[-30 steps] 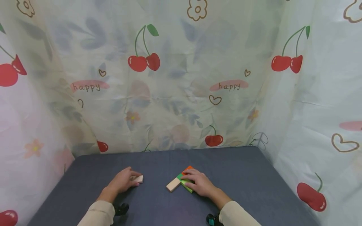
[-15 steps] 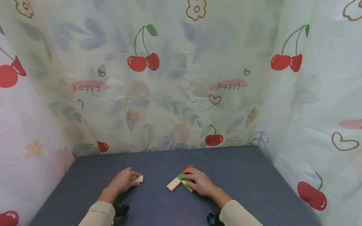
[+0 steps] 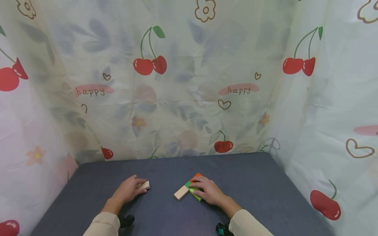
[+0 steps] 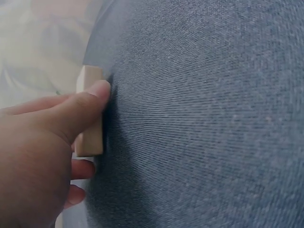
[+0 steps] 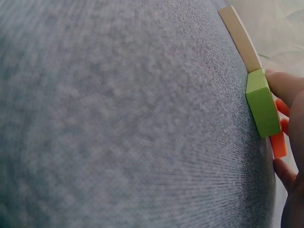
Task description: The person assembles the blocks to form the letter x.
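My left hand [image 3: 127, 190] pinches a small plain wooden block [image 3: 146, 185] between thumb and fingers at the left of the table. In the left wrist view that block [image 4: 90, 140] stands on its narrow side, the thumb across its near face. My right hand [image 3: 211, 191] rests over a cluster of blocks, fingers spread loosely on top. A light green block [image 3: 196, 194] lies under the thumb side, an orange block [image 3: 199, 174] is partly hidden by the fingers, and a darker green block [image 3: 187, 184] shows between. A plain wooden block [image 3: 181, 193] extends from the cluster toward the lower left.
Dark grey cloth covers the table [image 3: 165, 213]. A pale curtain [image 3: 183, 82] printed with cherries and flowers hangs behind the table and on both sides. A black wrist device [image 3: 127, 221] sits by the left cuff, another device [image 3: 222, 229] by the right.
The wooden block in my left hand has tilted slightly, its visible end shifting up a little. My right hand and the cluster of blocks stay where they were.
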Demonstrator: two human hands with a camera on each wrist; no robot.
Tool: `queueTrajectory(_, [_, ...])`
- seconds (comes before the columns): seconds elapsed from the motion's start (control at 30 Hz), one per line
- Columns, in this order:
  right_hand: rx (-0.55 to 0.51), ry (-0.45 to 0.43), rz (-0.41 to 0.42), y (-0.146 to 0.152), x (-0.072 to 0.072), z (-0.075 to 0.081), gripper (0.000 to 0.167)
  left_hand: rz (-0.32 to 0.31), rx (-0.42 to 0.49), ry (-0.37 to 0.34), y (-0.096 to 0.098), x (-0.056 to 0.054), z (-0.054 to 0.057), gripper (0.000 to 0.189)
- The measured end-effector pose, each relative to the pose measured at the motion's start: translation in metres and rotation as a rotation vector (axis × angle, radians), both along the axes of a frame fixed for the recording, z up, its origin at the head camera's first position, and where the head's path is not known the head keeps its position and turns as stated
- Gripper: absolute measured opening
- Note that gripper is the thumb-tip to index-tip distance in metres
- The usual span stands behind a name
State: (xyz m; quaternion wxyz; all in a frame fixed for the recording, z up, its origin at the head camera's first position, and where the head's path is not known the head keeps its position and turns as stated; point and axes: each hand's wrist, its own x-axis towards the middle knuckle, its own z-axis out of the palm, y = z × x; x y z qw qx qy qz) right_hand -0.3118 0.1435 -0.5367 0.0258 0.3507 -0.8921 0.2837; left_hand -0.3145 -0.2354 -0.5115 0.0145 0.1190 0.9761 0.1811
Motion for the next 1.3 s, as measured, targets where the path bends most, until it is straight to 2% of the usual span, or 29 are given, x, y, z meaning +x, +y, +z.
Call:
queueTrajectory(0.33, [0.01,-0.015,-0.01,0.0,0.001,0.002,0.031,0.026,0.022,0.07,0.003,-0.002,-0.005,0.044])
queueTrajectory(0.83, [0.011,-0.012,-0.01,0.0,0.002,0.003,0.031,0.042,0.008,0.122,0.014,-0.005,-0.009,0.043])
queueTrajectory(1.03, [0.005,-0.001,-0.007,-0.001,0.002,0.003,0.031,0.021,0.05,0.178,0.025,-0.003,-0.005,0.041])
queueTrajectory(1.13, [0.004,-0.012,-0.009,-0.001,0.001,0.003,0.031,0.017,0.077,0.183,0.034,-0.002,-0.003,0.042])
queueTrajectory(1.3, [0.006,-0.023,-0.011,-0.001,0.001,0.002,0.031,0.019,0.116,0.226,0.049,-0.003,-0.005,0.044])
